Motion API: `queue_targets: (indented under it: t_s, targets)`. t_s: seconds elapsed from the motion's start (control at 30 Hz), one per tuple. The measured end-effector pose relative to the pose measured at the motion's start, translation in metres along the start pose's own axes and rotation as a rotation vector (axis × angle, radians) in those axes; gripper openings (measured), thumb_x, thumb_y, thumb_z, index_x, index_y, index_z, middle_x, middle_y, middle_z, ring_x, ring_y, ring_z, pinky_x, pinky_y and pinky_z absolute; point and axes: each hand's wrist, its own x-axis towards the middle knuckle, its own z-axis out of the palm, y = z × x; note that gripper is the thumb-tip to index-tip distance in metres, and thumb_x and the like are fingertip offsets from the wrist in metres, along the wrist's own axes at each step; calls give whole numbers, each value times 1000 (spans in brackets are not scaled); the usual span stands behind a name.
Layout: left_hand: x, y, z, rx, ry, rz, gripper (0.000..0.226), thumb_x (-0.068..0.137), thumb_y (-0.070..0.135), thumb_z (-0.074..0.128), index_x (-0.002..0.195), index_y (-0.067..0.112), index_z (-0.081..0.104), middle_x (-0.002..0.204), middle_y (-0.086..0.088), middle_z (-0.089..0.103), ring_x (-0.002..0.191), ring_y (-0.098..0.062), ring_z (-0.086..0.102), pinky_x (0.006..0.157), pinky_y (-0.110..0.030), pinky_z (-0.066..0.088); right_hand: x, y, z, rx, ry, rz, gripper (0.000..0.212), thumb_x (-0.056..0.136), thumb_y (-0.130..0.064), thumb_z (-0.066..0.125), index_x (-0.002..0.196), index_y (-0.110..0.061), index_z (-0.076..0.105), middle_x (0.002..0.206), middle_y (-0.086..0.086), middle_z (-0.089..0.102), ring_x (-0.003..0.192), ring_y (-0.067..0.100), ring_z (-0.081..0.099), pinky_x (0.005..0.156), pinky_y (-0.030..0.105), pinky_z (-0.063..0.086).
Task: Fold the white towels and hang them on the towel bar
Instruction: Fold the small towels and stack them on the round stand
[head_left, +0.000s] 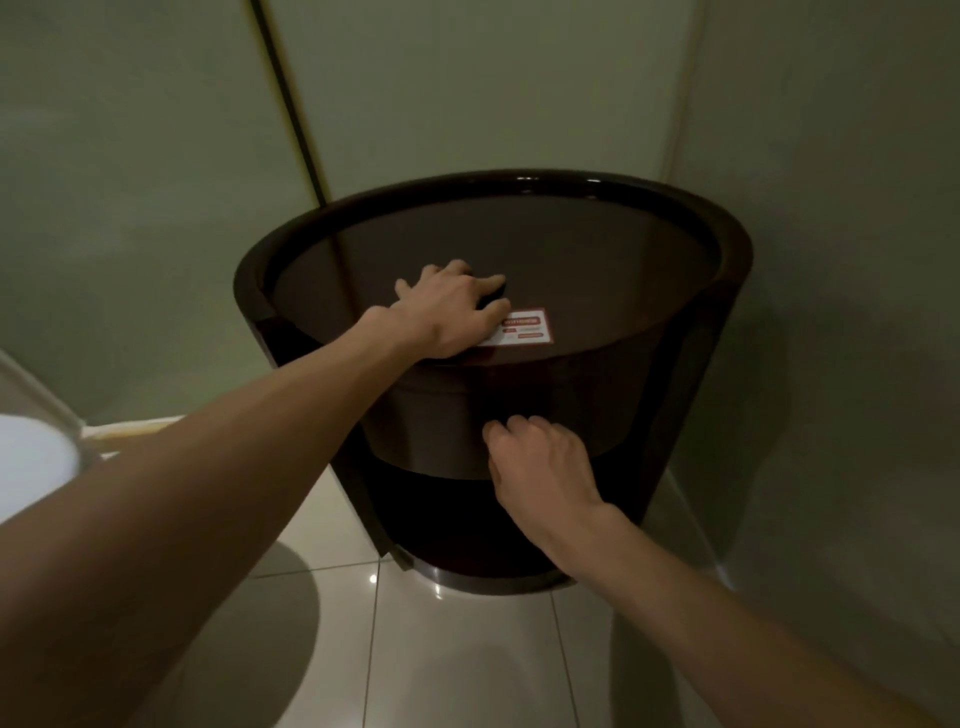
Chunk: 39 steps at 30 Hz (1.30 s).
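Observation:
No towel and no towel bar are in view. A dark brown round bin (717, 322) stands in the corner, with a flat lid (597, 260) that bears a red and white sticker (530, 327). My left hand (447, 312) lies on the lid, its fingers curled over a small dark knob beside the sticker. My right hand (540, 462) is lower, with bent fingers against the front wall of the inner drum (426, 426) under the lid. Its fingertips are hidden, so what they hold is unclear.
Pale green walls close in behind and to the right of the bin. A dark vertical strip (291, 104) runs down the back wall. The floor has glossy white tiles (457, 649). A white rounded fixture (31, 457) shows at the left edge.

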Motion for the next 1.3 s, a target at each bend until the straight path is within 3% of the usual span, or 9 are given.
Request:
queue_targets:
  t_s: [0.1, 0.2, 0.27, 0.63, 0.83, 1.17, 1.3]
  targets:
    - [-3, 1, -1, -1, 1, 1, 58, 92, 61, 29, 145, 40, 28, 146, -7, 34, 129, -36, 34, 103, -65, 25, -3, 1, 0, -24, -2, -27, 18, 88, -8, 57, 103, -15, 63, 89, 5, 65, 82, 23, 62, 65, 31, 37]
    - [-5, 3, -1, -1, -5, 0, 57, 92, 61, 28, 146, 41, 27, 147, -8, 33, 130, -36, 33, 103, -64, 25, -7, 3, 0, -37, 93, -23, 18, 67, -10, 82, 76, -16, 67, 58, -1, 60, 52, 15, 58, 50, 25, 41]
    - [-4, 3, -1, -4, 0, -6, 56, 93, 61, 28, 145, 41, 28, 148, -8, 33, 130, -36, 33, 103, -63, 25, -9, 3, 2, -5, 141, -17, 25, 60, -9, 86, 66, -16, 63, 50, -3, 55, 43, 13, 53, 45, 24, 40]
    - [-2, 0, 3, -2, 4, -13, 58, 90, 63, 28, 144, 43, 29, 148, -7, 33, 131, -36, 32, 103, -65, 24, -38, 3, 5, 27, 245, -134, 28, 63, -3, 79, 62, -17, 55, 50, -3, 50, 43, 12, 45, 45, 23, 36]
    - [-3, -1, 2, -9, -11, -16, 59, 89, 65, 27, 144, 43, 31, 148, -8, 34, 132, -37, 32, 103, -66, 23, -62, -5, -4, 46, 213, -155, 28, 63, -7, 82, 65, -17, 55, 51, -2, 51, 43, 13, 46, 45, 24, 39]
    - [-4, 0, 0, -25, -14, -26, 58, 89, 64, 28, 143, 43, 32, 149, -8, 34, 134, -37, 31, 105, -66, 22, -97, -15, -14, 39, 186, -175, 31, 59, -9, 83, 68, -17, 54, 54, -2, 52, 46, 13, 47, 52, 20, 26]
    - [-4, 2, 0, -35, -3, -28, 57, 90, 63, 29, 143, 43, 33, 149, -8, 34, 134, -37, 31, 105, -66, 21, -110, -19, -20, 27, 189, -195, 31, 57, -10, 84, 66, -17, 56, 53, -1, 52, 45, 15, 47, 47, 22, 34]
